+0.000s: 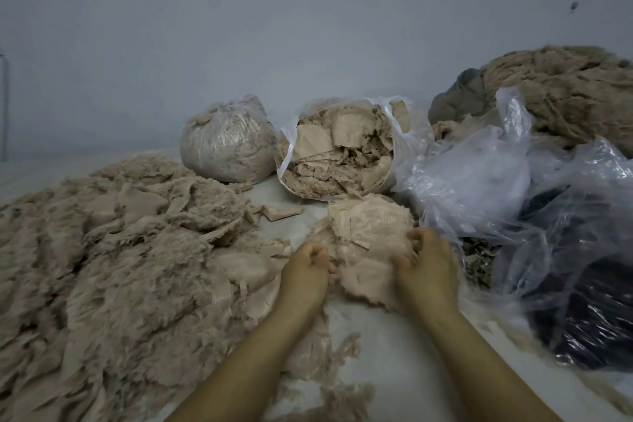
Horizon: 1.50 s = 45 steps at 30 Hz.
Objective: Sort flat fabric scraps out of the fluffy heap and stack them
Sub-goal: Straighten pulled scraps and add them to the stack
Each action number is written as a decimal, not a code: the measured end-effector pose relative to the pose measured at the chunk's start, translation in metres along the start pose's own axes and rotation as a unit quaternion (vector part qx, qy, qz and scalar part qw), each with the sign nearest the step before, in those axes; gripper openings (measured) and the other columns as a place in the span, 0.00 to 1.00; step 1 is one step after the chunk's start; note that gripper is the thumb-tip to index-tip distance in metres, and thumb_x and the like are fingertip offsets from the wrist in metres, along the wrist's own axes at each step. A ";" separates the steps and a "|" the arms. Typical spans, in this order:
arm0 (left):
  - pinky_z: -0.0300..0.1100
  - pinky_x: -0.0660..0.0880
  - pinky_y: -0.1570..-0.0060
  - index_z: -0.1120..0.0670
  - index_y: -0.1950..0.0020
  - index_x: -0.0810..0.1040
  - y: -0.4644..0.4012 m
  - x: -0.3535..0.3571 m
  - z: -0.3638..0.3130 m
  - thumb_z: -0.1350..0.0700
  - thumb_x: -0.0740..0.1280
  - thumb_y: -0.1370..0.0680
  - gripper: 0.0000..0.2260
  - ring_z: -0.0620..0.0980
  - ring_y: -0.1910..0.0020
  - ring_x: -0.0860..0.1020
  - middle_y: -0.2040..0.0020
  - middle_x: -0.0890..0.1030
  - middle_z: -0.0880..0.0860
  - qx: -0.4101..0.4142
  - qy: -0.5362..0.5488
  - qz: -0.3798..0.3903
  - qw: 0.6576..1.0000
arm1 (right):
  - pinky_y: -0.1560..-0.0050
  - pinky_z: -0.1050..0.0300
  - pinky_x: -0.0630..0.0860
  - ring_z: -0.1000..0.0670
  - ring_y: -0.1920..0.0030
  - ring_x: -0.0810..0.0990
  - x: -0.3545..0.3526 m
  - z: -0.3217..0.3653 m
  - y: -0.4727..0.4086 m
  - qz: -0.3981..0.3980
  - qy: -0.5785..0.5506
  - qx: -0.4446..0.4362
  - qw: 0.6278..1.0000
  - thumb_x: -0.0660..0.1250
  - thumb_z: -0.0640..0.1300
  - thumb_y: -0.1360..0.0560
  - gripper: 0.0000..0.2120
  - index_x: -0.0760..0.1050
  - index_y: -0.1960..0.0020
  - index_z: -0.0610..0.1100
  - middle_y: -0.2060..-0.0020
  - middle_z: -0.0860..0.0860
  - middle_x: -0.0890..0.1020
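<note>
A wide heap of fluffy beige scraps (pixel 113 250) covers the left half of the white surface. In the middle lies a small pile of flat beige scraps (pixel 370 226) with a ribbed weave. My left hand (pixel 305 274) has its fingers curled and grips the pile's left edge. On the pile's right side, the fingers of my right hand (pixel 424 264) curl into the fabric. A lone flat scrap (pixel 281 212) lies beyond the pile.
An open clear bag (pixel 337 147) of beige scraps and a tied full bag (pixel 227 140) stand at the back. Crumpled clear plastic (pixel 479 178) and a bag of dark fabric (pixel 589 312) crowd the right. A mound of beige yarn (pixel 565 92) sits behind, against the wall.
</note>
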State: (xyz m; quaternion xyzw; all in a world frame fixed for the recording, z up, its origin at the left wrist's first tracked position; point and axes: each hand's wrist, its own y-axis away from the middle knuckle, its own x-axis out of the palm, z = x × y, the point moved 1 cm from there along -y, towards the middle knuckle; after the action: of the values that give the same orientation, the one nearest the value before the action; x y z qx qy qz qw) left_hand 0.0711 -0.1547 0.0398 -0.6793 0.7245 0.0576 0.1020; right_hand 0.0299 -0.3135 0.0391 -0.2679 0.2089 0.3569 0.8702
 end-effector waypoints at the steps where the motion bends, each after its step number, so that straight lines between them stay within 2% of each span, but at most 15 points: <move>1: 0.45 0.74 0.63 0.51 0.59 0.75 -0.005 0.000 -0.003 0.57 0.59 0.20 0.10 0.50 0.65 0.76 0.63 0.79 0.52 0.025 -0.044 -0.008 0.999 | 0.35 0.48 0.65 0.45 0.38 0.70 0.001 0.004 0.002 -0.019 0.011 -0.036 0.999 0.65 0.40 0.25 0.14 0.72 0.39 0.45 0.42 0.47 0.75; 6: 0.51 0.78 0.49 0.60 0.48 0.79 -0.039 0.004 -0.031 0.49 0.65 0.23 0.14 0.57 0.54 0.80 0.54 0.82 0.58 0.029 -0.052 -0.018 0.998 | 0.24 0.46 0.40 0.50 0.23 0.48 0.023 0.032 -0.003 0.071 0.088 -0.194 0.975 0.55 0.47 0.19 0.23 0.58 0.24 0.48 0.23 0.50 0.56; 10: 0.44 0.75 0.60 0.56 0.54 0.79 -0.054 0.020 -0.036 0.50 0.70 0.26 0.10 0.59 0.61 0.80 0.57 0.82 0.60 -0.026 -0.029 0.020 0.999 | 0.26 0.42 0.34 0.49 0.23 0.38 0.041 0.019 -0.015 0.136 0.165 -0.175 0.961 0.48 0.57 0.19 0.27 0.48 0.22 0.54 0.22 0.52 0.44; 15: 0.38 0.72 0.70 0.54 0.64 0.75 -0.062 0.023 -0.032 0.60 0.66 0.22 0.10 0.48 0.70 0.73 0.69 0.75 0.52 -0.108 0.172 0.021 0.979 | 0.26 0.42 0.34 0.50 0.23 0.38 0.052 -0.001 -0.015 0.149 0.177 -0.147 0.962 0.46 0.57 0.18 0.26 0.47 0.22 0.53 0.22 0.52 0.43; 19: 0.42 0.79 0.62 0.61 0.59 0.75 -0.050 0.015 -0.035 0.64 0.61 0.21 0.08 0.51 0.63 0.77 0.65 0.78 0.56 -0.052 0.280 0.116 0.952 | 0.25 0.49 0.36 0.55 0.24 0.44 0.037 0.008 -0.014 0.014 -0.029 -0.143 0.989 0.47 0.64 0.22 0.32 0.54 0.23 0.48 0.23 0.51 0.53; 22: 0.45 0.80 0.56 0.68 0.49 0.75 -0.043 0.004 -0.037 0.65 0.60 0.22 0.07 0.55 0.56 0.79 0.56 0.80 0.62 -0.030 0.353 0.171 0.919 | 0.25 0.54 0.38 0.60 0.26 0.45 0.025 0.019 -0.007 -0.009 -0.115 -0.165 0.980 0.46 0.69 0.29 0.39 0.59 0.25 0.48 0.25 0.50 0.56; 24: 0.43 0.81 0.59 0.66 0.50 0.79 -0.036 -0.003 -0.038 0.63 0.64 0.25 0.08 0.53 0.58 0.81 0.58 0.82 0.61 -0.016 0.343 0.209 0.916 | 0.24 0.51 0.45 0.56 0.25 0.51 0.022 0.022 -0.004 0.007 -0.120 -0.200 0.972 0.53 0.68 0.29 0.35 0.68 0.31 0.47 0.28 0.51 0.63; 26: 0.39 0.79 0.65 0.59 0.59 0.83 -0.026 -0.008 -0.036 0.59 0.66 0.27 0.06 0.48 0.65 0.80 0.65 0.81 0.55 0.015 0.262 0.226 0.938 | 0.28 0.53 0.58 0.56 0.31 0.63 0.020 0.025 -0.004 0.044 -0.153 -0.193 0.968 0.64 0.66 0.29 0.23 0.76 0.47 0.47 0.36 0.54 0.72; 28: 0.36 0.76 0.68 0.56 0.63 0.82 -0.019 -0.012 -0.032 0.57 0.67 0.25 0.08 0.45 0.69 0.77 0.69 0.79 0.52 0.036 0.194 0.197 0.960 | 0.44 0.58 0.71 0.59 0.50 0.74 0.021 0.028 -0.001 0.111 -0.244 -0.156 0.951 0.70 0.54 0.27 0.15 0.72 0.61 0.43 0.55 0.59 0.78; 30: 0.35 0.73 0.73 0.56 0.64 0.80 -0.014 -0.015 -0.026 0.58 0.66 0.24 0.10 0.44 0.74 0.73 0.73 0.76 0.51 0.038 0.178 0.133 0.974 | 0.64 0.66 0.70 0.61 0.68 0.70 0.024 0.028 0.004 0.148 -0.287 -0.137 0.937 0.69 0.45 0.25 0.14 0.67 0.64 0.44 0.72 0.59 0.73; 32: 0.35 0.70 0.76 0.56 0.66 0.77 -0.009 -0.017 -0.022 0.59 0.65 0.23 0.12 0.44 0.77 0.70 0.75 0.74 0.51 0.025 0.195 0.092 0.976 | 0.69 0.68 0.66 0.60 0.72 0.68 0.026 0.029 0.007 0.143 -0.286 -0.150 0.935 0.67 0.41 0.24 0.14 0.66 0.65 0.44 0.75 0.57 0.71; 38: 0.35 0.68 0.78 0.56 0.70 0.77 0.001 -0.022 -0.021 0.59 0.65 0.22 0.16 0.44 0.78 0.69 0.77 0.73 0.50 0.003 0.185 0.054 0.981 | 0.58 0.51 0.69 0.53 0.67 0.69 0.028 0.037 0.012 0.060 -0.141 -0.278 0.948 0.64 0.42 0.22 0.13 0.66 0.64 0.46 0.71 0.55 0.69; 41: 0.35 0.65 0.78 0.58 0.67 0.76 -0.003 -0.044 -0.023 0.60 0.63 0.21 0.14 0.43 0.80 0.67 0.78 0.72 0.49 0.012 0.152 -0.004 0.988 | 0.52 0.46 0.67 0.47 0.64 0.70 0.018 0.031 0.004 0.025 -0.066 -0.268 0.961 0.61 0.45 0.22 0.13 0.65 0.64 0.46 0.69 0.53 0.70; 44: 0.36 0.68 0.75 0.61 0.64 0.76 -0.002 -0.075 -0.020 0.63 0.62 0.20 0.12 0.46 0.76 0.69 0.77 0.74 0.48 0.063 0.055 0.016 0.996 | 0.42 0.50 0.58 0.44 0.46 0.71 0.015 0.019 -0.005 0.044 0.104 -0.223 0.968 0.65 0.47 0.23 0.05 0.74 0.50 0.46 0.52 0.49 0.75; 45: 0.37 0.71 0.73 0.61 0.62 0.77 0.000 -0.080 -0.020 0.65 0.61 0.20 0.11 0.47 0.74 0.72 0.74 0.76 0.49 0.079 0.024 0.063 0.995 | 0.39 0.51 0.56 0.44 0.41 0.68 0.017 0.017 -0.004 0.055 0.141 -0.226 0.962 0.67 0.47 0.24 0.11 0.74 0.44 0.46 0.46 0.48 0.73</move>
State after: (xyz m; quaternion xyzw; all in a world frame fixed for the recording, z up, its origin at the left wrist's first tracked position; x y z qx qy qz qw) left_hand 0.0739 -0.0811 0.0774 -0.6235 0.7701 -0.0101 0.1345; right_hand 0.0468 -0.2966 0.0438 -0.4931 0.2579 0.4009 0.7277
